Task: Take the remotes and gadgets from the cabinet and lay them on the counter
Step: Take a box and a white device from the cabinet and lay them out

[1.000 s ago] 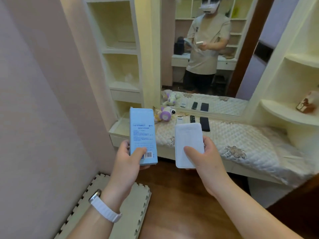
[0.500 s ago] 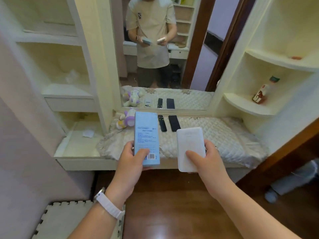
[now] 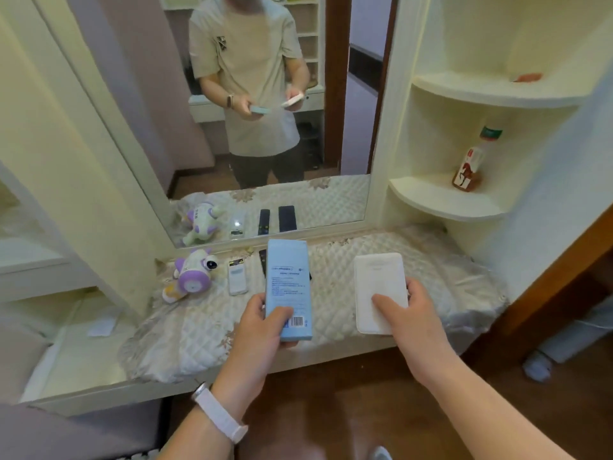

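The quilted surface (image 3: 414, 260) below the mirror (image 3: 212, 127) is already laid with a purple toy (image 3: 192, 277), a white remote (image 3: 238, 277) and dark remotes partly hidden behind the blue box (image 3: 288, 287) — this box is held above the surface by the left hand (image 3: 265, 327), fingers wrapped around its lower end. The white power bank (image 3: 379, 290) is pinched at its lower right corner by the right hand (image 3: 408, 313), thumb on top. The box is judged light and stiff, the bank denser and slick — each is best gripped across its long edges and laid flat.

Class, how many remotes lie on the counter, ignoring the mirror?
3: white remote beside the toy; black remote peeking left of the blue box; second black remote almost hidden behind it.
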A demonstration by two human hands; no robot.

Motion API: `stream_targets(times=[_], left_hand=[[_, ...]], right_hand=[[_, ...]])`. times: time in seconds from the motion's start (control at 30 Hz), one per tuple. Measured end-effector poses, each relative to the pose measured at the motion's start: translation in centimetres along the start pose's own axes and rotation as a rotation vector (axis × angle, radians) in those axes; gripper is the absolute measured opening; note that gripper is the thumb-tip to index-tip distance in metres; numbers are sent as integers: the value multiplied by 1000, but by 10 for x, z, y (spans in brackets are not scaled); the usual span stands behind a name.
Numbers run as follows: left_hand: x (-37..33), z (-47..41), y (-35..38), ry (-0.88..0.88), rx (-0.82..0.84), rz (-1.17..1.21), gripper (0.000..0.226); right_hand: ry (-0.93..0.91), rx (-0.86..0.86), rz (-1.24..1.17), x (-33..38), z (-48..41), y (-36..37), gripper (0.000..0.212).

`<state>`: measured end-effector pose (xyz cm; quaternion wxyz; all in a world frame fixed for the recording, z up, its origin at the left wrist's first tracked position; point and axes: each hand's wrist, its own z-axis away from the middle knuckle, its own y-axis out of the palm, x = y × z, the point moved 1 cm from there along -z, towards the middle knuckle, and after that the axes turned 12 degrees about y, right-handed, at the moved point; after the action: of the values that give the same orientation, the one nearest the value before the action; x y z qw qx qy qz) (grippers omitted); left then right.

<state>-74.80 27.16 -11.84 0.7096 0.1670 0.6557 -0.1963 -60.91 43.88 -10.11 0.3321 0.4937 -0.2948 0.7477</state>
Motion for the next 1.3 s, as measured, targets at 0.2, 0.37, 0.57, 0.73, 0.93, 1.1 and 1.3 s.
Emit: stream_targets(times=[0.2, 0.37, 0.57, 0.73, 0.93, 1.1, 1.3], left_hand=[[-5, -54, 75, -12, -23, -128, 15], [4, -81, 122, -53, -45, -176, 18], [17, -113, 145, -98, -90, -221, 21], [40, -145, 152, -162, -112, -223, 21], [78, -193, 146, -245, -99, -285, 18], [110, -227, 140, -361, -49, -259, 16], [137, -269, 138, -438, -13, -246, 19]], right_hand=[[39, 23, -17, 17, -87, -59, 23], [98, 93, -12, 16, -144, -84, 25], [157, 142, 33, 9, -191, -85, 27], [210, 174, 82, -1, -227, -71, 27], [285, 206, 214, -14, -267, -49, 34], [368, 210, 319, -24, -304, -23, 32], [456, 182, 414, -41, -349, 15, 33]])
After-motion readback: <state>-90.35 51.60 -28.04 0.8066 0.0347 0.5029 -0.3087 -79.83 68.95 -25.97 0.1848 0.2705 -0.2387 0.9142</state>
